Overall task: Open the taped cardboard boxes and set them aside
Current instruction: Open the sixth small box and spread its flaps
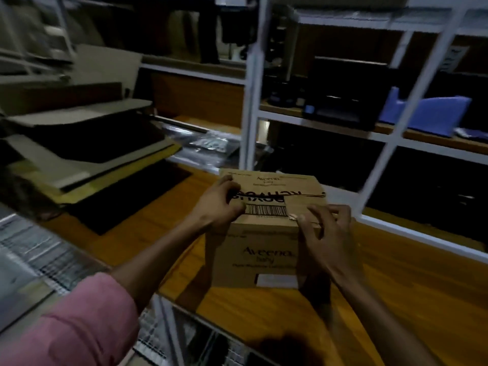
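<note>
A brown cardboard box (253,249) printed "Aveeno baby" stands on the wooden shelf (396,299) in front of me. Black-printed tape runs across its top, beside a barcode label (265,210). My left hand (220,204) rests on the top's left side, fingers curled at the tape. My right hand (326,233) pinches the tape at the box's near right top edge, where a strip looks partly lifted. The view is dim and blurred.
White metal shelving uprights (249,101) stand behind the box. Flattened cardboard and dark sheets (87,151) are stacked at the left. A blue folder (427,114) and dark devices sit on the far right shelf. A wire rack (39,249) lies at lower left.
</note>
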The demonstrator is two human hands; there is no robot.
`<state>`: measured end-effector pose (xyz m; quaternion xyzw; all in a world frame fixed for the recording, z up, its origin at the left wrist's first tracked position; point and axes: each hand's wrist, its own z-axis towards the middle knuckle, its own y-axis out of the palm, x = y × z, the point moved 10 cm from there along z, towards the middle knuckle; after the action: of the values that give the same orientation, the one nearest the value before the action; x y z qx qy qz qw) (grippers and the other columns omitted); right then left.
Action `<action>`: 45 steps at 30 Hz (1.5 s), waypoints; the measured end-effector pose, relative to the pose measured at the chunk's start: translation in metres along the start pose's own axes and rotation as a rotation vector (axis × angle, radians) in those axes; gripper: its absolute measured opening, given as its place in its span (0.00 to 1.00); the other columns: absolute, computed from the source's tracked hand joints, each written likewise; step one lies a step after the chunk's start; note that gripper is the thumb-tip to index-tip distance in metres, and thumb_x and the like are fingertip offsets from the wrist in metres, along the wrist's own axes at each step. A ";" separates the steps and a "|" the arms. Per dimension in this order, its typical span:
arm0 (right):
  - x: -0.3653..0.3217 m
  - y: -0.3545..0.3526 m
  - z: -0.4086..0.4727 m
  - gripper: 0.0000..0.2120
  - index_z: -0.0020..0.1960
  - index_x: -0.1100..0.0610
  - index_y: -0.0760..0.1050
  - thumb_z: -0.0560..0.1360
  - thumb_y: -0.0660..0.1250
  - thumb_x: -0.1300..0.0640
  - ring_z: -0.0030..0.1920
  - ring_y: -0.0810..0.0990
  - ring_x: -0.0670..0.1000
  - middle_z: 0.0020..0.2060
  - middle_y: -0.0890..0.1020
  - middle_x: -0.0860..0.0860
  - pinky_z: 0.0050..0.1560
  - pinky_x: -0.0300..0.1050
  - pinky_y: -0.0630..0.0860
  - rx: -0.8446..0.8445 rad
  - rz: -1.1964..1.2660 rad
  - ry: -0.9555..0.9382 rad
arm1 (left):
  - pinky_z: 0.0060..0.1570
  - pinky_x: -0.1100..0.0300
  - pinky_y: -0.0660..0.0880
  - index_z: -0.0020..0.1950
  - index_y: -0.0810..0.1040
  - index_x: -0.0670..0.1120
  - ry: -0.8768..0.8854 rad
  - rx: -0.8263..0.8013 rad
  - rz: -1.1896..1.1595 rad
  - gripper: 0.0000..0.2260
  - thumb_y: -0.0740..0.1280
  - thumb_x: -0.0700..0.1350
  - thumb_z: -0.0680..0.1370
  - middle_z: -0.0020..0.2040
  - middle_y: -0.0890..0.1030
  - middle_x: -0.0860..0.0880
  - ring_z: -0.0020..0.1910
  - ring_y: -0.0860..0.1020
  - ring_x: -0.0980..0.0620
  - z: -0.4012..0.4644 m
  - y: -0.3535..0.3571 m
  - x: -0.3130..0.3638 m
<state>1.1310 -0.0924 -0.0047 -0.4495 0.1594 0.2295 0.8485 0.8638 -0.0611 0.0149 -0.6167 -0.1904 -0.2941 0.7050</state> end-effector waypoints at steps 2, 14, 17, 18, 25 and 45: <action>-0.048 0.036 0.010 0.33 0.66 0.49 0.76 0.74 0.53 0.28 0.62 0.71 0.58 0.63 0.68 0.52 0.49 0.50 0.75 0.018 -0.035 -0.021 | 0.67 0.51 0.74 0.73 0.72 0.46 -0.007 -0.005 -0.015 0.25 0.70 0.50 0.77 0.77 0.68 0.47 0.72 0.72 0.47 0.012 -0.038 -0.051; -0.178 0.114 0.001 0.32 0.70 0.49 0.71 0.76 0.51 0.30 0.65 0.64 0.58 0.63 0.63 0.50 0.51 0.54 0.77 -0.093 -0.168 0.268 | 0.59 0.43 0.73 0.74 0.64 0.51 0.051 -0.227 0.220 0.25 0.58 0.57 0.79 0.76 0.69 0.48 0.67 0.70 0.38 0.059 -0.102 -0.159; -0.185 0.110 -0.011 0.29 0.69 0.52 0.72 0.80 0.52 0.33 0.62 0.66 0.61 0.63 0.65 0.54 0.51 0.52 0.72 -0.058 -0.237 0.334 | 0.61 0.41 0.72 0.77 0.60 0.51 0.115 -0.255 0.223 0.26 0.56 0.57 0.80 0.79 0.65 0.49 0.68 0.69 0.38 0.059 -0.100 -0.156; -0.188 0.108 -0.014 0.28 0.68 0.53 0.74 0.80 0.54 0.35 0.60 0.67 0.62 0.62 0.67 0.56 0.50 0.52 0.70 -0.047 -0.266 0.342 | 0.63 0.41 0.72 0.78 0.59 0.52 0.138 -0.271 0.224 0.27 0.56 0.57 0.80 0.79 0.65 0.49 0.68 0.69 0.38 0.059 -0.100 -0.157; -0.200 0.105 -0.023 0.21 0.69 0.53 0.73 0.82 0.59 0.42 0.59 0.68 0.61 0.62 0.67 0.59 0.52 0.48 0.64 -0.097 -0.355 0.452 | 0.67 0.38 0.71 0.80 0.57 0.53 0.200 -0.321 0.190 0.31 0.53 0.62 0.77 0.81 0.60 0.51 0.73 0.67 0.37 0.061 -0.098 -0.157; -0.225 0.141 0.042 0.31 0.79 0.47 0.58 0.79 0.63 0.46 0.72 0.63 0.61 0.73 0.64 0.56 0.70 0.60 0.66 -0.356 -0.660 0.464 | 0.65 0.42 0.71 0.83 0.47 0.51 0.319 -0.233 0.193 0.38 0.60 0.60 0.78 0.83 0.44 0.45 0.73 0.58 0.38 0.065 -0.095 -0.149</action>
<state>0.8684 -0.0433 0.0285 -0.6552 0.1516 -0.1372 0.7272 0.6962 0.0233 0.0037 -0.6552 0.0187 -0.3390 0.6749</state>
